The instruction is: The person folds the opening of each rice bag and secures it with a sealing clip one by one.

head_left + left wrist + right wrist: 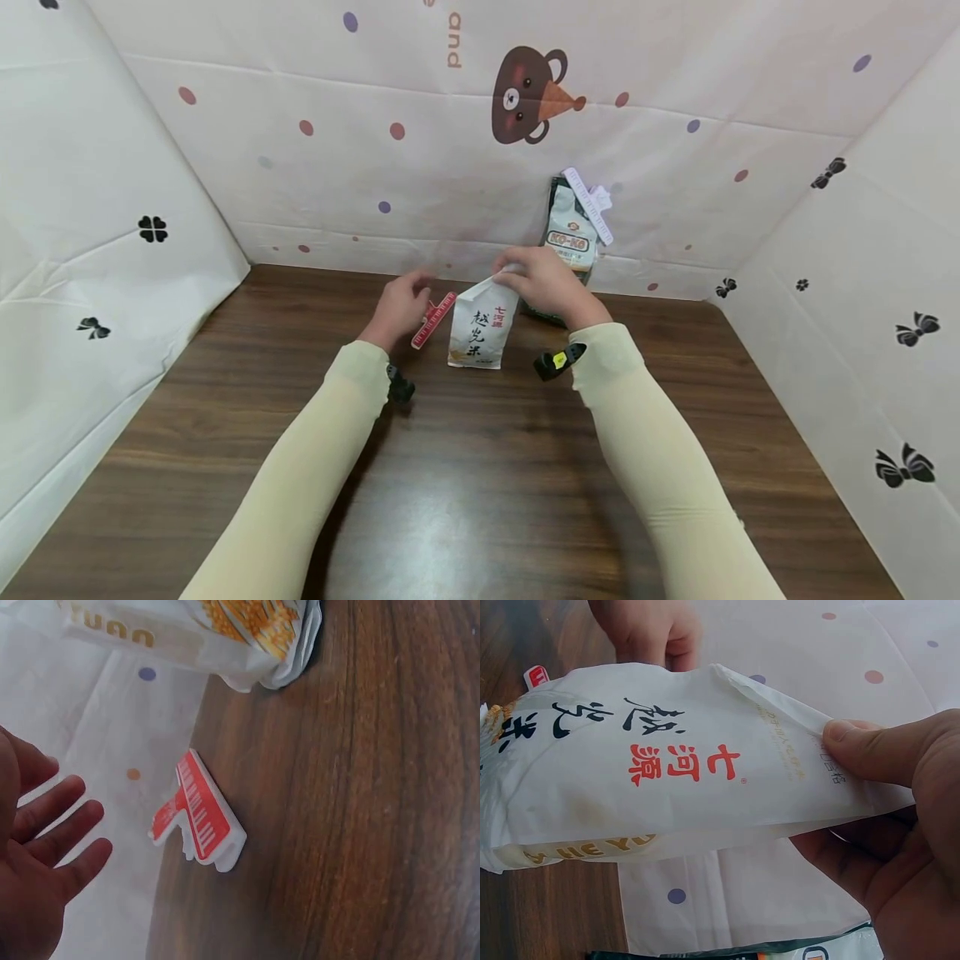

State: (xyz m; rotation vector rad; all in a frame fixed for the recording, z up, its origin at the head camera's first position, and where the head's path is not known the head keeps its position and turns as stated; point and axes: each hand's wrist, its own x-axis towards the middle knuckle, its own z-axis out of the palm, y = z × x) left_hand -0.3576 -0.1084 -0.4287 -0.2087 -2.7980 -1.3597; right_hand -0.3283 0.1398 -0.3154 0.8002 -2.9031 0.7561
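Observation:
My right hand point(543, 282) pinches the folded top of a white rice bag point(480, 329) between thumb and fingers. The bag stands upright, with black and red characters on its front; the right wrist view shows the thumb point(870, 750) pressed on its upper corner. Left of the bag, a red and white sealing clip point(202, 810) lies on the table. My left hand point(397, 308) hovers beside that clip with its fingers point(67, 832) spread and nothing in them.
Behind my right hand, a green and white KO-KO bag point(570, 229) leans on the back wall, with a pale lilac clip point(590, 204) across its top. Printed white sheets point(337, 183) enclose the brown wooden table point(435, 483) at the back and both sides.

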